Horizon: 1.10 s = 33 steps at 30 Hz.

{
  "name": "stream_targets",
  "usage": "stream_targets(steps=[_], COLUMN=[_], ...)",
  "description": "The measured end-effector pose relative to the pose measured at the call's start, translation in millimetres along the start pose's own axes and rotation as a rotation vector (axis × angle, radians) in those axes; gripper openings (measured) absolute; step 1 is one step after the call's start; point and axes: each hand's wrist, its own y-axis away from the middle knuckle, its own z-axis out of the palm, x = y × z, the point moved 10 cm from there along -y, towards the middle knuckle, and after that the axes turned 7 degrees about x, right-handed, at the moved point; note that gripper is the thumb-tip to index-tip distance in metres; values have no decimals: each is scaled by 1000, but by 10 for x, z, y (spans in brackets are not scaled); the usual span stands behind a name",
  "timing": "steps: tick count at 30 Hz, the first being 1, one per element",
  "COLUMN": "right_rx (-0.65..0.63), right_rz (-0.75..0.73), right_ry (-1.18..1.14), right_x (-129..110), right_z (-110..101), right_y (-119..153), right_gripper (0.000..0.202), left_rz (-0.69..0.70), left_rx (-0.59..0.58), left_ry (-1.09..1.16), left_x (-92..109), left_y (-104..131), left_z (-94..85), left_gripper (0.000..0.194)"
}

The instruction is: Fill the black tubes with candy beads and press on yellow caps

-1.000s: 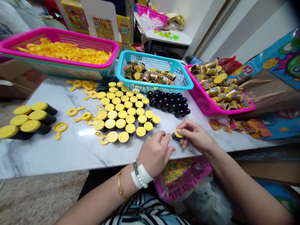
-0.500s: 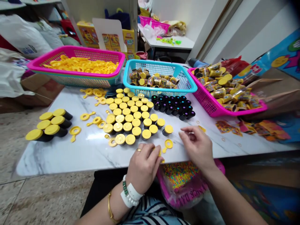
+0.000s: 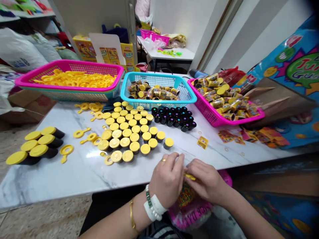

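Note:
My two hands meet at the table's front edge, above a bag of tiny coloured beads [image 3: 186,196]. A small yellow plastic piece [image 3: 190,177] shows between them, pinched in the fingers of my right hand [image 3: 208,181]. My left hand [image 3: 168,176] is closed beside it, its fingertips turned away, so what they grip is hidden. Just beyond the left hand stands a black tub with a yellow lid [image 3: 168,142]. Many similar yellow-lidded tubs [image 3: 134,137] are grouped to the left, with yellow ring-ended wands [image 3: 66,152] lying around them.
Small black pots [image 3: 174,118] stand behind. A pink basket [image 3: 69,88] of yellow wands, a blue basket [image 3: 159,103] and another pink basket [image 3: 211,118] of wrapped tubs line the back. Flat printed wrappers [image 3: 251,136] and a yellow label [image 3: 202,142] lie right.
My right hand has come down and left to meet my left hand at the table edge. The yellow wand that lay between them no longer shows. The view has shifted right.

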Motion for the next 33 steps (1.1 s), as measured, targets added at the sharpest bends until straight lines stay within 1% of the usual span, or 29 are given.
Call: stream_targets(steps=[2,4,6,7,8,9,10,12,14,15,16,19,21,23,25,26,28,31,32,33], right_rx=[70,177,244,253,248,242,229,143,37,2,-15,-1,18,33,43,68,178,385,414,416], right_rz=[176,427,659,720,735,703,629,495,406,371,339,301,313,306,256,228,193,219,233,247], right_ry=[-111,-190,-334,-418,-489,-506,-480,-420,-403,-394,-371,-241,-160,-124,-145,-155,-113,153,259,358], right_x=[216,532,816,899,940,943,907,796,670,608,553,472,471,463,429,424,471,633,680,724], right_z=[-110,-200,-180,-140,-102,-93,-107,-75,15,59,95,178,225,247,240,204,45,-282,-353,-394], right_y=[-6,42,100,83,22,-80,-213,-474,-673,-746,-801,-861,-839,-804,-777,-766,-743,-704,-706,-721], right_gripper=[11,9,5,8,15,20,24,34,43,44,40,16,6,5,11,15,21,21,21,20], left_rz=[-13,-17,-25,-33,-44,-57,-68,-76,-68,-62,-57,-17,26,53,64,68,79,98,110,124], left_rx=[16,70,118,123,117,106,99,107,125,120,107,46,33,29,21,18,29,56,61,65], left_ry=[84,87,29,1,-19,-30,-37,-63,-123,-161,-200,-326,-417,-495,-537,-544,-535,-480,-451,-424], left_x=[60,56,-12,-59,-110,-158,-197,-239,-248,-252,-259,-277,-265,-251,-242,-238,-226,-201,-183,-162], left_y=[-66,-94,-75,-54,-31,-8,11,30,20,8,-8,-46,-49,-36,-19,-12,-4,4,8,13], left_z=[40,2,-69,-97,-117,-133,-152,-205,-248,-248,-234,-151,-121,-111,-106,-105,-116,-141,-146,-149], left_gripper=[33,29,28,28,28,29,30,34,42,45,47,46,46,47,48,48,48,50,51,52])
